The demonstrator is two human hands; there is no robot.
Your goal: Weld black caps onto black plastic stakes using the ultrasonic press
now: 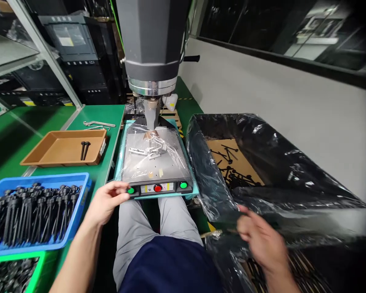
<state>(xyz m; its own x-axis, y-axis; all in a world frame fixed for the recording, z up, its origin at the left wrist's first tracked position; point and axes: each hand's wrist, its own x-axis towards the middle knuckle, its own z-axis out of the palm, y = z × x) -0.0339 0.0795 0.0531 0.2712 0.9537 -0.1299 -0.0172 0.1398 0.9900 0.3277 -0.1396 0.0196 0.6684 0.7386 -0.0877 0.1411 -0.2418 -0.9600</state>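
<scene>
My left hand [111,197] is at the left green button [130,190] on the machine's front panel, its thumb and fingers apart with nothing between them. My right hand [256,232] is beside the near corner of a bin lined with black plastic [198,162]; its fingers are curled but blurred, so what they hold, if anything, cannot be made out. A grey machine head [152,36] with a tapered tip stands above a metal plate [140,173] covered in clear film. Small metal fixture parts [154,150] sit on this plate. The panel also bears a red button [157,188] and another green button [183,185].
Dark screws [232,177] lie inside the lined bin. On the left, a brown tray [64,162] holds two dark screws, and a blue crate [87,183] holds several more. A green crate [42,264] is below. Wrenches [99,124] lie behind the tray.
</scene>
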